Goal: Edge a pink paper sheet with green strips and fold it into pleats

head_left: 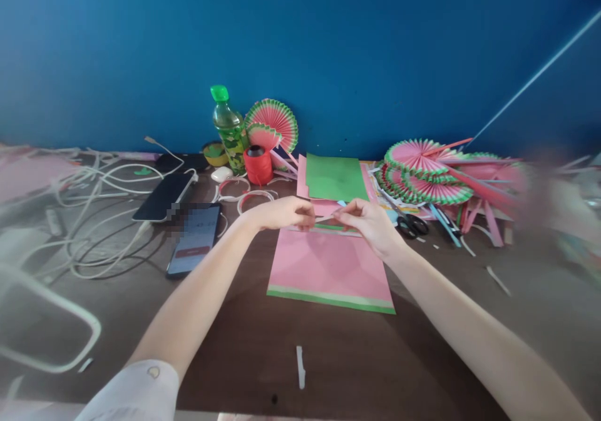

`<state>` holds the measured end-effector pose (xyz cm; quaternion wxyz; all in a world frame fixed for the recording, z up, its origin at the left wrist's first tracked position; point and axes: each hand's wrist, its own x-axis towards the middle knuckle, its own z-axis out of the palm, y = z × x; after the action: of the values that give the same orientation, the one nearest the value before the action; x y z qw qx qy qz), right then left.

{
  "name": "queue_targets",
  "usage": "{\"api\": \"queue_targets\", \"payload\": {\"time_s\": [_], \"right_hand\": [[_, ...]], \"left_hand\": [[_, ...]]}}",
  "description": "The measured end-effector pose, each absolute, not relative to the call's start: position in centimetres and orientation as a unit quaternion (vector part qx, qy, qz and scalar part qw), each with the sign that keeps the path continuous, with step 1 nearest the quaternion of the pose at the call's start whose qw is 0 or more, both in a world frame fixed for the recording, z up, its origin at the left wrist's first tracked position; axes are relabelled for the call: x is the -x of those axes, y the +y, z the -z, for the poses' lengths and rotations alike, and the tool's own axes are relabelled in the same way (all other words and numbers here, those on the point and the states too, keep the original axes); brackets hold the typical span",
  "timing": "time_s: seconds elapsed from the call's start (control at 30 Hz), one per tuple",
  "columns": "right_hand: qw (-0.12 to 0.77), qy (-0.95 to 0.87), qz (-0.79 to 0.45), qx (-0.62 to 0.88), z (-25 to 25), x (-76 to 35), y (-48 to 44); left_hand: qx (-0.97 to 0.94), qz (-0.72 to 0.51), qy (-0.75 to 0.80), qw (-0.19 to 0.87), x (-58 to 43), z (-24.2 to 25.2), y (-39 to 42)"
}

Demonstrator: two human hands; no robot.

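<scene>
A pink paper sheet (pixel 328 267) with green and white bands along its near edge lies flat on the brown table (pixel 263 346). Both my hands meet at its far edge. My left hand (pixel 284 213) is closed in a pinch on the far edge of the sheet. My right hand (pixel 369 220) is also closed, fingertips pinching the same folded far edge, where a thin strip shows between the two hands.
A green sheet (pixel 335 178) on pink papers lies beyond. Finished watermelon paper fans (pixel 425 173) pile at right, one fan (pixel 272 123) leans on the blue wall. Scissors (pixel 410 223), a red ribbon spool (pixel 257 164), a green bottle (pixel 228 129), two phones (pixel 193 239) and cables (pixel 94 220) lie around.
</scene>
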<state>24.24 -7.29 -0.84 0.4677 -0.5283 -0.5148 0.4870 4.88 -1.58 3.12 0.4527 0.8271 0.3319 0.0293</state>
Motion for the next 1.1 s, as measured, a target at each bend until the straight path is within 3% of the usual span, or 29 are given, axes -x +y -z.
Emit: {"api": "queue_targets", "payload": {"time_s": [0.23,0.47,0.73,0.93,1.1], "right_hand": [[0.373,-0.616,-0.373,0.585,1.7,-24.8,-6.7],[0.195,-0.65,-0.425,0.599,2.3,-26.5,-6.0],[0.1,-0.666,-0.468,0.572,0.8,-27.7,-6.3],[0.059,-0.686,-0.477,0.546,0.9,-28.3,-6.2],[0.104,-0.714,-0.411,0.558,0.0,-27.8,-6.3]], "left_hand": [[-0.801,0.01,0.379,0.464,-5.3,-1.4,-1.2],[-0.78,0.048,0.39,0.486,-4.6,-1.7,-0.9],[-0.755,0.095,0.393,0.516,-4.6,-2.3,-1.1],[-0.756,0.117,0.39,0.512,-4.4,-2.0,-0.8],[-0.774,0.134,0.353,0.509,-4.4,-2.3,-1.0]]}}
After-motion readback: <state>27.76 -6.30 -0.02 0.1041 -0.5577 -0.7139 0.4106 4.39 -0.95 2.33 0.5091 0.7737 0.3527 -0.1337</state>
